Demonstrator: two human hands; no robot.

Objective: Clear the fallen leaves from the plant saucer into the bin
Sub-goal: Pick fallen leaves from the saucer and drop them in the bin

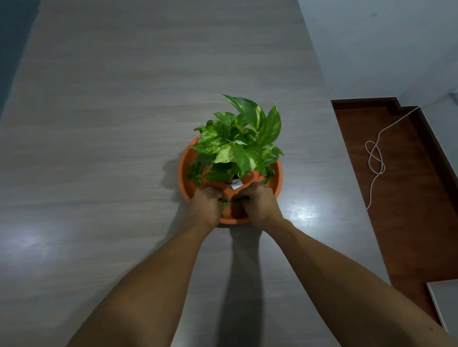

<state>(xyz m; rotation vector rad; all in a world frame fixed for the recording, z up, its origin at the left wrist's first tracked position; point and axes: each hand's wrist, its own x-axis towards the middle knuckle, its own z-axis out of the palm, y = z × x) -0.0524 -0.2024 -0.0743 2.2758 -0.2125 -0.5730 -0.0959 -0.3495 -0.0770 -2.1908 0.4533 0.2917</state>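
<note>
Seen from above, a person reaches both bare arms across a pale wood-grain table to an orange plant saucer with a leafy green plant standing in it. Both hands are curled inside the saucer's near edge, just in front of the plant. The left hand and right hand each appear pinched on small dark fallen leaves, though the fingers are turned away and the hold is partly hidden. More leaves lie at the saucer's left side, beside the plant. To do this gathering well, the hands should probably sweep leaves together against the saucer floor and close firmly before lifting, avoiding the living foliage. No bin is in view.
</note>
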